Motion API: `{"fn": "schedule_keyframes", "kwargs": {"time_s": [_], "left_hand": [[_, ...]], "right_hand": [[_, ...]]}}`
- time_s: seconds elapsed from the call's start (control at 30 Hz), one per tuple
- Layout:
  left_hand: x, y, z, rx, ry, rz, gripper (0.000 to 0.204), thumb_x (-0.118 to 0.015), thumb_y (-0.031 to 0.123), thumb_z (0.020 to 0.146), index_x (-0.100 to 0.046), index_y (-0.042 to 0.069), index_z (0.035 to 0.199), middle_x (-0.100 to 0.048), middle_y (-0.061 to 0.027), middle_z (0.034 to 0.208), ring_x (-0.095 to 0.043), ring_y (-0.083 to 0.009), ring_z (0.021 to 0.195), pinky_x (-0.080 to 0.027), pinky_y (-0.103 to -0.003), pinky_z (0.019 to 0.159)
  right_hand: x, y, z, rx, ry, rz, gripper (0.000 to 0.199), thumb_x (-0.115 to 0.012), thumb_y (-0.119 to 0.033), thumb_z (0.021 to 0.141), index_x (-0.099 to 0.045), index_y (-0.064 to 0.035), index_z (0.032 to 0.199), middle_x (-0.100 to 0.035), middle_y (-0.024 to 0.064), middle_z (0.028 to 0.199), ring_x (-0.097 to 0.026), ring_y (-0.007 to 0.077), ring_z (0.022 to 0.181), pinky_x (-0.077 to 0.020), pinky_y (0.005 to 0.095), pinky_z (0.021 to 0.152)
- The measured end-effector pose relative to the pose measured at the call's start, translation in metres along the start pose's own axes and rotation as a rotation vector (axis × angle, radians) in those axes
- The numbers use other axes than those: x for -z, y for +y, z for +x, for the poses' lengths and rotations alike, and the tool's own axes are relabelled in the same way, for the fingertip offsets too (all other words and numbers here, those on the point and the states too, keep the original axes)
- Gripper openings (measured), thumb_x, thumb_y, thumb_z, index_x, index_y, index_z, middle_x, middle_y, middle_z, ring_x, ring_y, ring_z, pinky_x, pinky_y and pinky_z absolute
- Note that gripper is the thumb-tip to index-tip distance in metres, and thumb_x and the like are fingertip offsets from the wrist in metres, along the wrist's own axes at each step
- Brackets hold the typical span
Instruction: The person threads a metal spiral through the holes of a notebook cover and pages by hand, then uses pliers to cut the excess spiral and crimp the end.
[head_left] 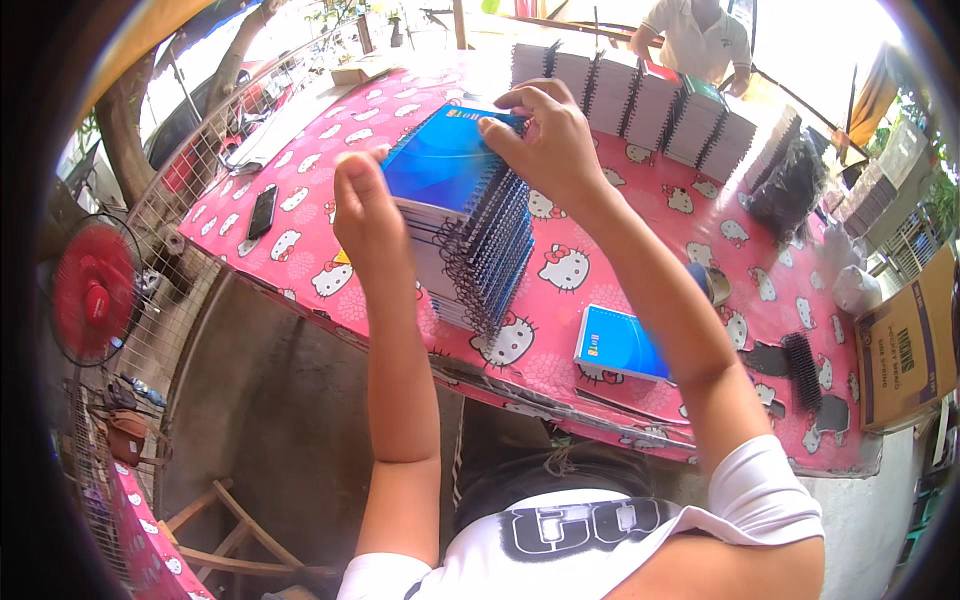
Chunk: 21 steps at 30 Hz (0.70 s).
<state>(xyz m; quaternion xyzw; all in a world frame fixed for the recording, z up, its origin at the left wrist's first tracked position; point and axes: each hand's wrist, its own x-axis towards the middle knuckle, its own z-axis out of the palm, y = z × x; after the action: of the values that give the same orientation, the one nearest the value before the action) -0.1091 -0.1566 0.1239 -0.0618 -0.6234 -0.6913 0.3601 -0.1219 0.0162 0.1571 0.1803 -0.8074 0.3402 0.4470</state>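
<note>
A tall stack of spiral notebooks (440, 260) with blue covers stands on the pink table near its front edge. Its black coil bindings face right and fan out a little. My left hand (368, 205) is closed against the left side of the stack near its top, thumb up, slightly blurred, its other fingers mostly hidden. At the far right corner, my right hand (552, 135) curls its fingers over the edge of the top blue notebook (440, 165), the thumb on the cover. A smaller pile of blue notebooks (615, 342) lies beside my right forearm.
Rows of spiral-bound books (640, 105) stand at the back, before another person (695, 40). A phone (262, 212) lies left on the patterned tablecloth (330, 150). Black plastic (790, 195), a black brush-like coil piece (800, 370) and a cardboard box (908, 340) are right; a red fan (95, 290) is left.
</note>
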Motion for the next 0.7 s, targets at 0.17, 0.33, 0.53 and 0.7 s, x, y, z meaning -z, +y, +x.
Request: {"fn": "schedule_keyframes", "kwargs": {"time_s": [0.17, 0.33, 0.53, 0.7], "left_hand": [[-0.019, 0.012, -0.012, -0.091, 0.142, 0.218, 0.058, -0.053, 0.054, 0.094, -0.055, -0.004, 0.091, -0.065, -0.0147, 0.083, -0.060, -0.0189, 0.079, -0.047, -0.032, 0.075], [0.013, 0.004, 0.002, -0.108, 0.147, 0.080, 0.052, -0.042, 0.044, 0.101, -0.036, -0.006, 0.114, -0.054, -0.0262, 0.117, -0.062, -0.0265, 0.097, -0.049, -0.034, 0.084], [0.082, 0.054, -0.079, -0.586, -0.180, -0.687, 0.047, -0.034, 0.034, 0.102, -0.046, 0.000, 0.132, -0.058, -0.0242, 0.118, -0.056, -0.0295, 0.082, -0.046, -0.039, 0.073], [0.026, 0.043, -0.148, -0.019, -0.664, -0.368, 0.051, -0.060, 0.031, 0.095, -0.039, -0.004, 0.126, -0.064, -0.0242, 0.094, -0.059, -0.0229, 0.069, -0.049, -0.032, 0.066]], "right_hand": [[-0.013, 0.015, -0.003, -0.133, 0.005, 0.265, 0.034, -0.051, -0.014, 0.079, -0.059, 0.0042, 0.106, -0.061, 0.0214, 0.090, -0.058, 0.0374, 0.093, -0.0464, 0.0429, 0.085], [0.024, 0.014, -0.023, 0.194, 0.023, -0.138, 0.035, -0.062, -0.024, 0.082, -0.056, -0.0011, 0.108, -0.056, 0.0216, 0.109, -0.054, 0.0390, 0.102, -0.0450, 0.0459, 0.087], [0.103, 0.008, -0.177, -0.100, -0.992, -0.232, 0.036, -0.077, -0.018, 0.073, -0.067, -0.0110, 0.107, -0.054, 0.0129, 0.120, -0.055, 0.0331, 0.106, -0.0500, 0.0435, 0.086], [0.099, 0.018, -0.202, -0.166, -1.003, -0.265, 0.033, -0.072, -0.012, 0.075, -0.067, -0.0089, 0.108, -0.059, 0.0136, 0.106, -0.060, 0.0316, 0.097, -0.0517, 0.0425, 0.079]]}}
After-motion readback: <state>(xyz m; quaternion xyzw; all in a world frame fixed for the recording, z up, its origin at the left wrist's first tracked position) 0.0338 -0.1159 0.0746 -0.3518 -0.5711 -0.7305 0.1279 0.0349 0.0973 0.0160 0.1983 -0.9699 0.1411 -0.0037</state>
